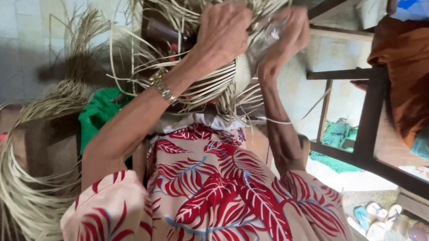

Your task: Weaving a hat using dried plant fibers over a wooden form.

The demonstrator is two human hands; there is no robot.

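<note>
A partly woven piece of pale straw strips (pixel 220 85) rests over my lap, with loose strands (pixel 180 10) fanning out from its top. My left hand (pixel 222 33) lies over the upper part of the weave with its fingers curled on the strips; a metal bracelet (pixel 164 90) is on that wrist. Just to the right, my right hand (pixel 288 37) grips the weave's edge, and something translucent (pixel 267 34) shows between the two hands. My red leaf-patterned clothing (pixel 221 192) fills the bottom of the view.
A big bundle of loose straw (pixel 22 175) curls at the left, next to a green cloth (pixel 98 114). A dark wooden frame (pixel 369 121) stands on the right with orange cloth (pixel 406 70) behind it. Sandals (pixel 377 221) lie at bottom right.
</note>
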